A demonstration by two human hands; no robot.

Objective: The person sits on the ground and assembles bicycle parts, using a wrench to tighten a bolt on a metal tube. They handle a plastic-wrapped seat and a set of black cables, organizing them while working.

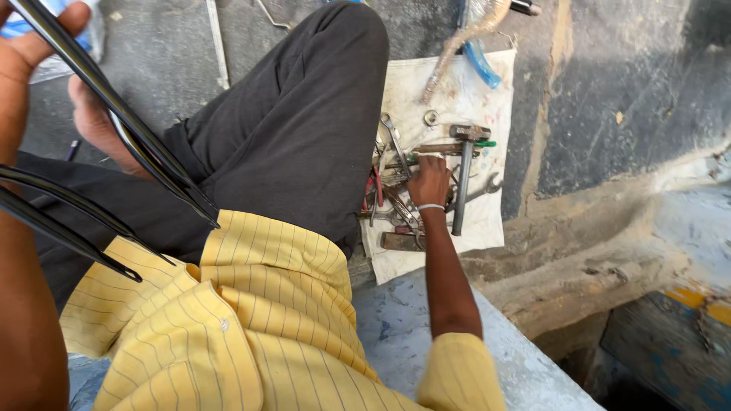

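Reaching hand: the right hand (429,181), a pale band at its wrist, was down among the loose metal hand tools (400,199) heaped on the stained white cloth (464,91); its fingers were curled into the pile, and whether they had closed on one tool could not be told.
Holding hand: the left hand (27,57) was wrapped about a set of thin black curved metal rods (114,106), raised at the upper left.
Pile: a grey steel hammer (461,179) lay just beside the knuckles, an open-ended spanner (481,190) touching it.
Doing it well: probably, lift one tool clear by its handle, not dragging neighbours off the cloth.
Risk: red-handled pliers (375,190) looked tangled.
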